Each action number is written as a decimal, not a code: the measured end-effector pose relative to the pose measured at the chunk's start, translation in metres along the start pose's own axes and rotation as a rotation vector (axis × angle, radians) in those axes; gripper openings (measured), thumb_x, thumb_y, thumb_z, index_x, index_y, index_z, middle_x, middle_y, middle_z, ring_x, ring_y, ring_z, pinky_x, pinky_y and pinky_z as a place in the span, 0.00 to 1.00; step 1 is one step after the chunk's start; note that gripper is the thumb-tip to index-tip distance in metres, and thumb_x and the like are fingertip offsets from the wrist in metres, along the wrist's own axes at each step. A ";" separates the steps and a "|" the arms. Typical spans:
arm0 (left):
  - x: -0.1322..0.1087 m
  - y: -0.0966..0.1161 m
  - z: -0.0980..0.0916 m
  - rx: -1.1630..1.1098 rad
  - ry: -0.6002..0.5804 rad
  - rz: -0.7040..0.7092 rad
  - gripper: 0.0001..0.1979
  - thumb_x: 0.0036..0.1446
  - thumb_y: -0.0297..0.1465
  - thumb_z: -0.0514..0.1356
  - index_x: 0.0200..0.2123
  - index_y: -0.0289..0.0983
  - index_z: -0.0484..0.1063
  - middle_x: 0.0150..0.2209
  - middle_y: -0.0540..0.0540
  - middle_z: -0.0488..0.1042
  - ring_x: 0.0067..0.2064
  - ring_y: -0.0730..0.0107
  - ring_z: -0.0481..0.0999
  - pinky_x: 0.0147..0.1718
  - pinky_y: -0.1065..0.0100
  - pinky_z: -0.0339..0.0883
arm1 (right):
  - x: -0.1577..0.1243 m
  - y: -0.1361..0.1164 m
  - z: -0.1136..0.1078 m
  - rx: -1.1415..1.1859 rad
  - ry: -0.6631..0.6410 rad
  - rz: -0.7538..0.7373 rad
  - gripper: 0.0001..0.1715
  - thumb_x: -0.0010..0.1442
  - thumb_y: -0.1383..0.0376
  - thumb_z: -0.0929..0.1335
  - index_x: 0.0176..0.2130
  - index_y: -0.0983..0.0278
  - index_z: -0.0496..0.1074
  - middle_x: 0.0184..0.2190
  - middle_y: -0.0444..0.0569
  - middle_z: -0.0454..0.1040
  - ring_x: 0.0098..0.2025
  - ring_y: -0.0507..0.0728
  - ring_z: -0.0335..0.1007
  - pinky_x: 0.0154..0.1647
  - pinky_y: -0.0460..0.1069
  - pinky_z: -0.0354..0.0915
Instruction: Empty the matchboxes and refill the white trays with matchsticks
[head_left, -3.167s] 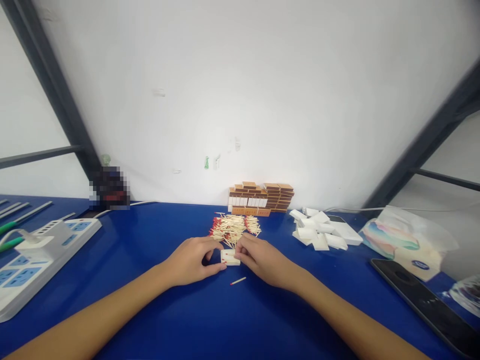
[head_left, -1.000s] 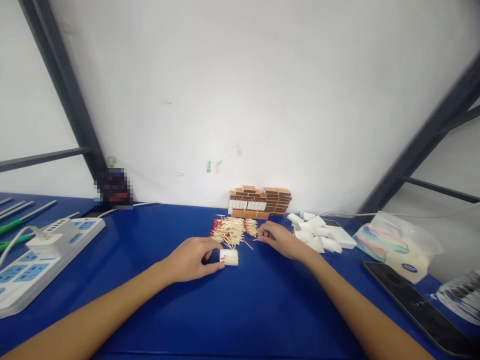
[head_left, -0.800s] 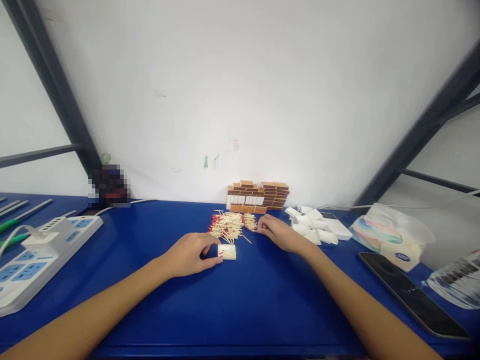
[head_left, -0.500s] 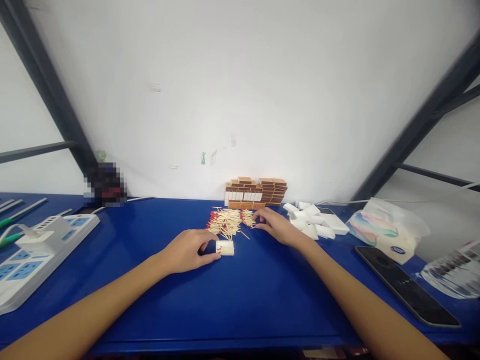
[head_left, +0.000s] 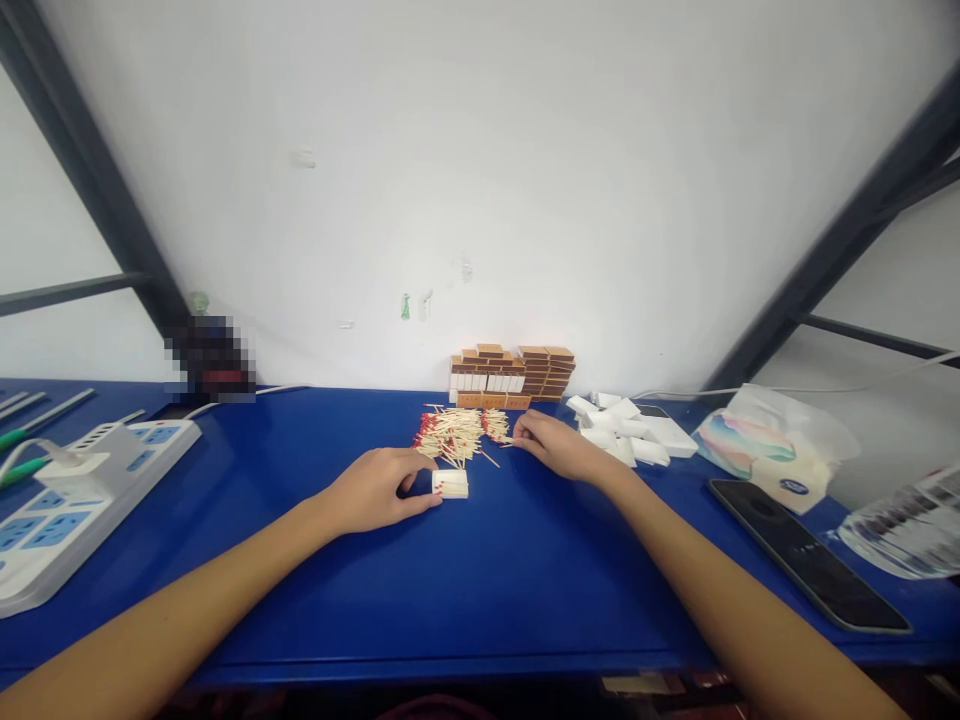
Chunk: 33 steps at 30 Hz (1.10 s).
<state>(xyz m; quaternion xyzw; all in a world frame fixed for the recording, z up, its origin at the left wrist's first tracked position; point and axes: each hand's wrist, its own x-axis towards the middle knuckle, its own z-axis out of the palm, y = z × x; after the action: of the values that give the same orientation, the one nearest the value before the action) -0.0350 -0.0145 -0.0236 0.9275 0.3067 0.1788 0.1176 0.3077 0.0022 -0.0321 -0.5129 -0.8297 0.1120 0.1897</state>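
Thumb and fingers of my left hand (head_left: 382,490) grip the left end of a small white matchbox tray (head_left: 455,485), which rests on the blue table. A few red-tipped matches lie inside it. Just behind the tray spreads a big heap of loose matches (head_left: 454,432), with a smaller heap of matches (head_left: 495,424) to its right. Beside that smaller heap, the fingertips of my right hand (head_left: 553,445) are pinched on a match (head_left: 507,442). One stray match (head_left: 490,459) lies in front of the heaps.
Stacked matchboxes (head_left: 547,372) stand against the wall. White empty trays (head_left: 619,430) are piled at right, near a tissue pack (head_left: 780,450), a phone (head_left: 810,555) and a clear plastic bottle (head_left: 904,530). A power strip (head_left: 97,510) lies at left.
My right fingers have closed at the edge of the smaller heap and now pinch a match. My left hand stays on the tray. The view has shifted slightly.
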 end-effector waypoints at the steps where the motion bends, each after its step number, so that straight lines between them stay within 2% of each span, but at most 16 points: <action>1: 0.000 0.000 0.000 -0.002 -0.001 -0.002 0.16 0.64 0.45 0.62 0.47 0.42 0.78 0.25 0.53 0.69 0.26 0.72 0.67 0.26 0.69 0.55 | -0.001 0.000 -0.001 0.001 0.003 -0.003 0.08 0.70 0.64 0.63 0.37 0.62 0.68 0.37 0.50 0.70 0.37 0.57 0.67 0.40 0.51 0.63; 11: 0.000 0.002 -0.002 0.004 -0.015 -0.013 0.16 0.64 0.45 0.62 0.46 0.41 0.78 0.25 0.53 0.69 0.26 0.71 0.67 0.26 0.69 0.54 | -0.002 0.006 -0.017 -0.087 0.159 -0.008 0.08 0.71 0.63 0.62 0.39 0.62 0.68 0.40 0.52 0.71 0.40 0.59 0.68 0.44 0.53 0.62; 17: 0.000 0.000 0.000 0.006 0.005 0.004 0.16 0.64 0.45 0.62 0.46 0.41 0.77 0.26 0.52 0.70 0.27 0.71 0.69 0.27 0.69 0.55 | -0.001 -0.024 -0.011 0.086 0.203 -0.092 0.10 0.72 0.61 0.63 0.39 0.62 0.69 0.39 0.50 0.71 0.38 0.57 0.66 0.41 0.51 0.63; 25: 0.001 -0.001 0.001 0.000 0.024 -0.023 0.18 0.63 0.45 0.63 0.50 0.41 0.77 0.26 0.53 0.71 0.26 0.72 0.69 0.27 0.69 0.58 | -0.009 -0.076 0.006 0.198 0.072 -0.181 0.09 0.72 0.61 0.65 0.40 0.61 0.71 0.39 0.48 0.69 0.35 0.54 0.64 0.38 0.49 0.62; 33: 0.001 0.002 0.001 -0.061 0.021 -0.016 0.18 0.63 0.46 0.63 0.48 0.41 0.78 0.24 0.54 0.69 0.26 0.73 0.68 0.28 0.70 0.58 | -0.012 -0.091 0.022 0.206 -0.011 -0.209 0.04 0.70 0.64 0.67 0.40 0.61 0.72 0.38 0.46 0.68 0.33 0.52 0.64 0.37 0.49 0.62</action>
<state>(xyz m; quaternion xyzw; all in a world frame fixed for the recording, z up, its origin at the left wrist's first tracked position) -0.0330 -0.0160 -0.0233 0.9191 0.3096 0.1967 0.1440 0.2301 -0.0490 -0.0195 -0.4010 -0.8637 0.1788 0.2475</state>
